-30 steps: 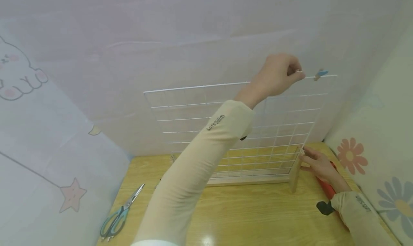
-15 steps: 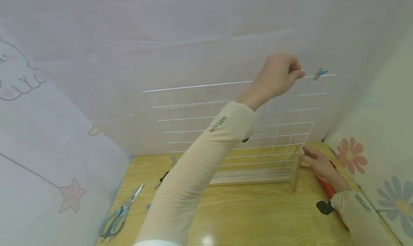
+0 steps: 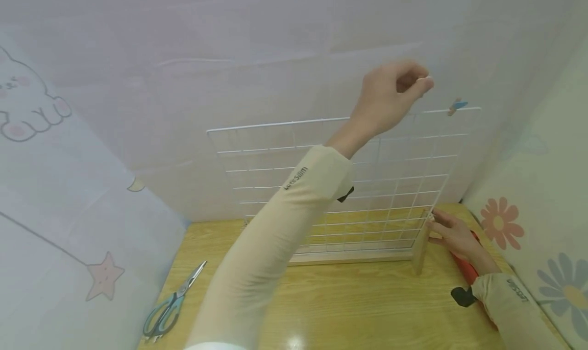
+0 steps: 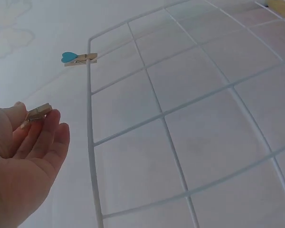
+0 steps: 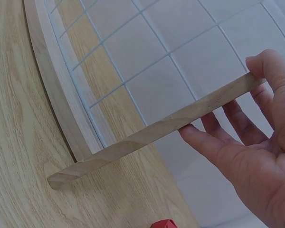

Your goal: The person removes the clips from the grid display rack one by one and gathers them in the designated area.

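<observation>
Between thumb and fingertips my left hand pinches a small wooden clothespin, held apart from the rack's top wire. The white wire grid rack stands upright on a wooden base. Clipped to its top wire near the right corner is another clothespin with a blue heart. Low on the right side, my right hand grips the wooden side post, thumb on one side and fingers on the other.
Scissors with teal handles lie at the table's left. Beside the right forearm is a red object, partly covered. A wall rises behind the rack, and a flower-printed wall stands at the right.
My left hand has risen off the rack's top wire and shifted slightly left, with the clothespin still in its fingers. My right hand keeps its place on the post.
</observation>
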`<state>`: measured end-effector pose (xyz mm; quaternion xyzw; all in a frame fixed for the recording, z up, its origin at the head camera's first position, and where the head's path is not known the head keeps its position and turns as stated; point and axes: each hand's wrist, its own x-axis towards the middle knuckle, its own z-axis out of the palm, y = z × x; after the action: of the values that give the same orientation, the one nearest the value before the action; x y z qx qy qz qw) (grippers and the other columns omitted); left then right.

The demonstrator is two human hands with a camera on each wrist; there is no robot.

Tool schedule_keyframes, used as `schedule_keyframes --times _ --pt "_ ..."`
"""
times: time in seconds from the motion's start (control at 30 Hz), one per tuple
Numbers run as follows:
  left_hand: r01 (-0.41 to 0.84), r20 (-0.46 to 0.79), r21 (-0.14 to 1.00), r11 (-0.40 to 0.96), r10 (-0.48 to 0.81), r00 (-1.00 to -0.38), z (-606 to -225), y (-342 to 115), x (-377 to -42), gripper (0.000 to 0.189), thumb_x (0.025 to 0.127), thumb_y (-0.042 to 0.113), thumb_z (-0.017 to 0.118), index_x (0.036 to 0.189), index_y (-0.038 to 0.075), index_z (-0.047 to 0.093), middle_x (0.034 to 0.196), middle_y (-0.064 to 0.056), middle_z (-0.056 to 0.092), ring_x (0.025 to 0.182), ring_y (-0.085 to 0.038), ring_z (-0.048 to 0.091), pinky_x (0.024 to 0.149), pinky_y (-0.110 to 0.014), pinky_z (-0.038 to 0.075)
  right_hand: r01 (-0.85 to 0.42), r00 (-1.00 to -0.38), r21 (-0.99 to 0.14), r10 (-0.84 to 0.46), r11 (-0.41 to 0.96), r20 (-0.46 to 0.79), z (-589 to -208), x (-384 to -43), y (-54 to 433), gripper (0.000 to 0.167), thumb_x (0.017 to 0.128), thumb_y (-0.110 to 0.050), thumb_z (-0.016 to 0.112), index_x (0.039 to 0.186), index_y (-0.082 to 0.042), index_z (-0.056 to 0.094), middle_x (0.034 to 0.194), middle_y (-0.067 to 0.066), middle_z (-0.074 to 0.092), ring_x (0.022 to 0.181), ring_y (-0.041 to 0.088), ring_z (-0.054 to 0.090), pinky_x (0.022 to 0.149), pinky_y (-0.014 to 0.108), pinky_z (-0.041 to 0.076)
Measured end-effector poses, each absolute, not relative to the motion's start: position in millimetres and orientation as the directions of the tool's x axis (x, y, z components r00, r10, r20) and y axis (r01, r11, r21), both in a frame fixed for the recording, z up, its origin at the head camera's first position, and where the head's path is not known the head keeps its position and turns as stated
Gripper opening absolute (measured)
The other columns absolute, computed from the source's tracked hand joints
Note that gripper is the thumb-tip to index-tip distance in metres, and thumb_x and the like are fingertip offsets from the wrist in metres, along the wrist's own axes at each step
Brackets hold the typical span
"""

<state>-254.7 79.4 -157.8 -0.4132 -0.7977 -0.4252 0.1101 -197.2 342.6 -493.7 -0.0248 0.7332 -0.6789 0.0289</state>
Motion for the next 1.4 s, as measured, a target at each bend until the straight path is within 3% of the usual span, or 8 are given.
schedule_keyframes --times 0.23,0.4,0.53,0.7,0.93,1.1,1.4 --pt "0.747 0.568 0.638 0.187 0.54 -0.621 -158.5 58.3 -248.0 0.02 0.095 0.021 0.063 0.11 0.008 0.064 0.083 0.001 0.069 0.076 -0.002 0.064 0.073 -0.013 0.047 0.01 -0.995 -0.994 -0.094 0.106 -0.02 -493.5 -200.2 346.1 0.073 0.102 -0.018 0.049 0.148 0.011 0.0 0.148 0.038 0.007 0.103 -0.01 0.051 0.084 0.03 0.054" --pt "0.755 0.58 0.635 0.164 0.545 -0.606 -162.4 42.8 -244.9 0.015 0.094 0.016 0.063 0.106 0.007 0.066 0.084 0.0 0.069 0.075 -0.005 0.065 0.073 -0.015 0.049 0.01 -0.997 -0.998 -0.081 0.066 -0.015 -497.2 -200.7 348.4 0.073 0.101 -0.015 0.05 0.147 0.011 0.001 0.148 0.035 0.011 0.103 -0.009 0.053 0.082 0.028 0.054" --pt "0.758 0.606 0.641 0.119 0.527 -0.595 -173.9 25.5 -243.9 0.013 0.092 0.009 0.063 0.103 0.003 0.067 0.085 -0.004 0.069 0.072 -0.008 0.065 0.073 -0.017 0.052 0.004 -0.997 -0.998 -0.076 0.062 -0.009 -498.0 -200.3 348.4 0.072 0.101 -0.015 0.051 0.148 0.011 0.003 0.144 0.022 0.028 0.105 -0.007 0.053 0.083 0.029 0.054" --pt "0.706 0.555 0.695 0.136 0.522 -0.648 -196.2 -0.2 -243.6 0.017 0.091 0.009 0.064 0.106 0.002 0.067 0.089 -0.005 0.07 0.072 -0.01 0.066 0.071 -0.021 0.054 -0.003 -0.997 -0.999 -0.071 0.046 0.0 -497.0 -200.6 348.4 0.073 0.1 -0.015 0.052 0.147 0.011 0.004 0.128 -0.004 0.042 0.104 -0.006 0.055 0.082 0.03 0.055" --pt "0.68 0.509 0.714 0.167 0.543 -0.668 -233.1 -31.8 -245.0 0.016 0.09 0.009 0.065 0.104 0.001 0.068 0.086 -0.006 0.069 0.071 -0.013 0.066 0.067 -0.026 0.055 -0.01 -0.997 -1.0 -0.077 -0.018 0.012 -498.0 -201.3 348.9 0.075 0.099 -0.012 0.054 0.146 0.014 0.001 0.134 0.01 0.039 0.103 -0.004 0.056 0.082 0.03 0.055" --pt "0.653 0.472 0.727 0.21 0.539 -0.698 -262.0 -51.0 -244.5 0.017 0.09 0.011 0.066 0.104 0.002 0.069 0.083 -0.005 0.07 0.071 -0.012 0.066 0.065 -0.027 0.055 -0.028 -0.995 -0.998 -0.091 -0.055 0.033 -500.2 -202.1 351.1 0.075 0.098 -0.01 0.054 0.145 0.015 0.0 0.123 -0.007 0.046 0.104 -0.001 0.057 0.081 0.029 0.055" --pt "0.599 0.414 0.763 0.241 0.53 -0.74 -308.9 -77.7 -241.6 0.016 0.089 0.008 0.067 0.103 0.0 0.069 0.09 -0.008 0.071 0.075 -0.015 0.067 0.068 -0.027 0.056 -0.032 -0.996 -0.998 -0.083 -0.056 0.037 -502.7 -203.9 354.6 0.074 0.098 -0.008 0.054 0.145 0.015 0.001 0.118 -0.016 0.05 0.103 -0.003 0.057 0.079 0.029 0.056"
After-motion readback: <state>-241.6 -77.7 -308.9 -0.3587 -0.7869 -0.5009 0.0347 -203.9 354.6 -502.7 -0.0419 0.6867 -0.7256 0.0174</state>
